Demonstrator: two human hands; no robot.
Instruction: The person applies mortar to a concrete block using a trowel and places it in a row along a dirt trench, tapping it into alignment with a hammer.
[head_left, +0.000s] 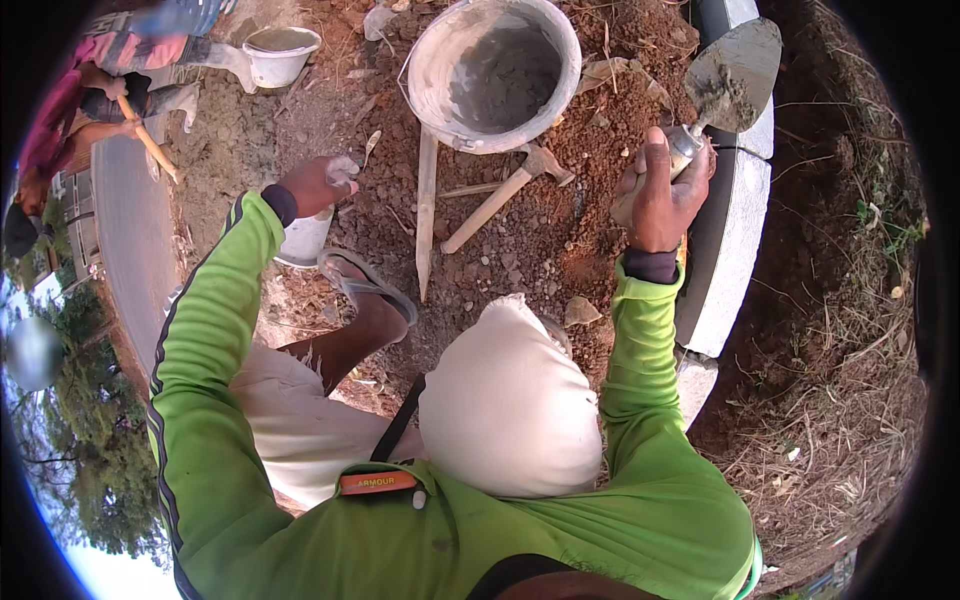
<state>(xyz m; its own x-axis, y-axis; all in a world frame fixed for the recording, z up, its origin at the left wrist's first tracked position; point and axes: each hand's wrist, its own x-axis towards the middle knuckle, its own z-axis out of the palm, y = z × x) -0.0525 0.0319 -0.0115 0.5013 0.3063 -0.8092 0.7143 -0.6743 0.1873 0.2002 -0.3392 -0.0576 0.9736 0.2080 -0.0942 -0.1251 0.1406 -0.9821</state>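
Note:
My right hand point(668, 195) is wrapped round the handle of a trowel point(738, 85), its thumb along the grip. The trowel's broad metal blade points away from me and carries a patch of grey mortar. My left hand point(318, 187) has curled fingers with grey mortar on them. Just below it is a small pale container point(305, 240), partly covered by the hand and sleeve; whether the fingers grip it is hidden. Ahead of me a large bucket point(494, 75) holds wet grey mortar. A wooden-handled hammer point(505, 195) lies near it, beside a pointed wooden stake point(426, 215).
Pale kerb blocks point(728, 250) run along my right, with a dirt trench point(800, 240) beyond. At the far left another person bends over a wooden tool handle point(150, 140), near a smaller bucket point(281, 57). A road point(135, 230) lies left, and loose reddish soil surrounds the tools.

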